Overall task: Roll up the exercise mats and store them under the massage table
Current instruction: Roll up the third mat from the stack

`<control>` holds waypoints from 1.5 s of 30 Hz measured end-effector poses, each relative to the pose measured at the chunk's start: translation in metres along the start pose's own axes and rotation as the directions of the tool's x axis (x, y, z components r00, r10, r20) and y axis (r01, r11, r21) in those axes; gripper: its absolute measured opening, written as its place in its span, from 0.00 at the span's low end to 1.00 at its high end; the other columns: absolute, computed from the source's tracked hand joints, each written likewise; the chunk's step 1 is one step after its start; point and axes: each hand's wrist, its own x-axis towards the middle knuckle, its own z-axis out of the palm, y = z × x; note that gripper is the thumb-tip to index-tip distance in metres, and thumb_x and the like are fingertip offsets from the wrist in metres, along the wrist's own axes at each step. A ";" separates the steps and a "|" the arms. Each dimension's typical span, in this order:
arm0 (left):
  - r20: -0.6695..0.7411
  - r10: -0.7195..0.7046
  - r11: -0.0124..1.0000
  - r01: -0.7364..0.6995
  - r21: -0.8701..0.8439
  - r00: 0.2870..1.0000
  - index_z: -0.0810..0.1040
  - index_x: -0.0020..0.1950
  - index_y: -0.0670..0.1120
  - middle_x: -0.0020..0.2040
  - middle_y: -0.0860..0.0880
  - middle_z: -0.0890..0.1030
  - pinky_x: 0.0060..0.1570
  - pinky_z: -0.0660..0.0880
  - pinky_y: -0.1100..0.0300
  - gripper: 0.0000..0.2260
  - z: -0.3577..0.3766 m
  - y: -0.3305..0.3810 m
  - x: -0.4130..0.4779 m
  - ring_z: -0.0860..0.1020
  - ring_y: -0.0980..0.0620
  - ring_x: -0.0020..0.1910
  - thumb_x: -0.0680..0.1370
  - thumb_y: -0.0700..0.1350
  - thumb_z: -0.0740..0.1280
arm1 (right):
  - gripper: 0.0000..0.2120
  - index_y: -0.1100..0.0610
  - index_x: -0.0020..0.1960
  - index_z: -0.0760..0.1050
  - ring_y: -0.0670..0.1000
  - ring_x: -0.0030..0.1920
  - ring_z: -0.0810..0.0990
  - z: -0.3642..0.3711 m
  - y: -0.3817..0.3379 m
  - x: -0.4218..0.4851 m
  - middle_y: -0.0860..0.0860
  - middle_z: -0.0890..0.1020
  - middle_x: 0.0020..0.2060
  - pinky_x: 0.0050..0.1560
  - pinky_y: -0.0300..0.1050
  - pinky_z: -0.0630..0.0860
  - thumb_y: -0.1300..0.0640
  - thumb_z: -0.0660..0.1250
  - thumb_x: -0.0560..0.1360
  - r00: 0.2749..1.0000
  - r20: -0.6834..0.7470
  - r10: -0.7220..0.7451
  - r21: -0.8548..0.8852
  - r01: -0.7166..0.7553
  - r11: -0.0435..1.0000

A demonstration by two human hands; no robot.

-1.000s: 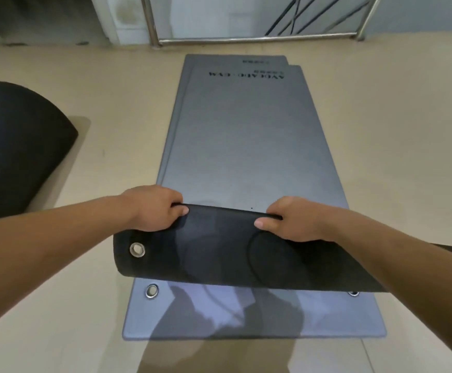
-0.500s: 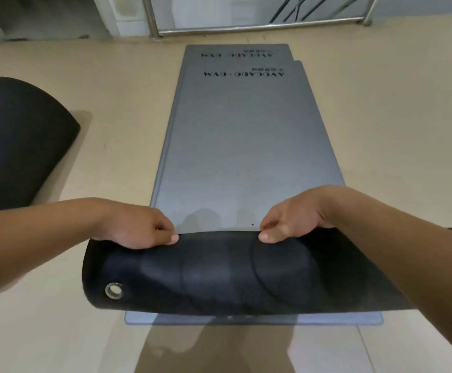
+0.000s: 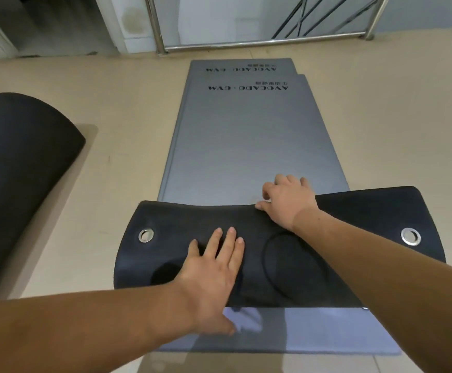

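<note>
Left hand (image 3: 214,267) lies flat, fingers spread; right hand (image 3: 286,201) curls forward.

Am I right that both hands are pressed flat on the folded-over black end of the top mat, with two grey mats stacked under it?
Not quite. The head view shows only the left hand lying flat on the folded-over black end. The right hand is at its far edge, fingers curled over onto the grey mat. The two stacked grey mats are right.

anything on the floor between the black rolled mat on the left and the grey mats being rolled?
Nothing: in the head view only bare beige floor separates the black rolled mat from the stacked grey flat mats.
</note>
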 end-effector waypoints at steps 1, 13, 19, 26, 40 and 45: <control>-0.007 -0.006 1.000 0.006 -0.020 1.000 0.25 0.80 0.42 0.82 0.40 0.28 0.79 0.50 0.31 0.62 0.011 0.000 0.004 0.34 0.35 0.83 0.74 0.73 0.67 | 0.22 0.50 0.70 0.73 0.58 0.69 0.71 0.004 -0.003 -0.002 0.53 0.74 0.67 0.73 0.60 0.66 0.38 0.57 0.84 0.999 -0.042 -0.010 0.015 0.010 1.000; -0.051 0.135 0.947 -0.145 -0.288 0.989 0.39 0.85 0.58 0.86 0.54 0.49 0.78 0.62 0.50 0.60 0.008 -0.087 0.056 0.55 0.50 0.83 0.67 0.68 0.76 | 0.63 0.44 0.83 0.32 0.67 0.83 0.41 0.040 -0.014 -0.089 0.61 0.41 0.84 0.80 0.70 0.45 0.21 0.67 0.66 0.964 0.225 -0.141 -0.175 0.182 0.968; -0.154 0.107 0.966 -0.139 -0.217 0.982 0.47 0.86 0.53 0.86 0.47 0.49 0.78 0.63 0.45 0.52 0.018 -0.074 0.044 0.54 0.45 0.83 0.69 0.66 0.71 | 0.68 0.42 0.81 0.29 0.68 0.77 0.58 0.061 -0.013 -0.073 0.64 0.55 0.79 0.72 0.72 0.60 0.24 0.73 0.62 0.955 0.280 -0.102 -0.223 0.169 0.960; -0.210 -0.079 0.997 0.083 0.009 0.975 0.30 0.82 0.50 0.82 0.42 0.45 0.72 0.61 0.33 0.59 0.045 -0.036 0.029 0.52 0.36 0.80 0.71 0.68 0.71 | 0.67 0.38 0.82 0.38 0.60 0.67 0.73 0.043 0.002 -0.051 0.55 0.71 0.69 0.65 0.59 0.72 0.25 0.75 0.57 0.931 0.337 -0.138 -0.122 0.188 0.975; -0.110 -0.026 0.998 0.019 -0.061 0.994 0.32 0.82 0.62 0.67 0.44 0.70 0.62 0.74 0.42 0.56 0.018 -0.063 0.039 0.73 0.42 0.63 0.71 0.57 0.74 | 0.60 0.46 0.83 0.35 0.64 0.77 0.62 0.047 0.008 -0.085 0.59 0.60 0.78 0.74 0.68 0.61 0.27 0.70 0.67 0.967 0.225 -0.115 -0.187 0.159 0.969; -0.008 0.067 0.980 -0.068 -0.189 0.998 0.43 0.81 0.67 0.59 0.52 0.78 0.48 0.76 0.55 0.54 -0.008 -0.083 0.013 0.79 0.47 0.52 0.66 0.57 0.76 | 0.53 0.42 0.76 0.54 0.57 0.54 0.80 0.000 0.002 -0.083 0.51 0.77 0.58 0.56 0.55 0.79 0.31 0.79 0.61 0.889 0.400 -0.221 -0.061 0.267 0.962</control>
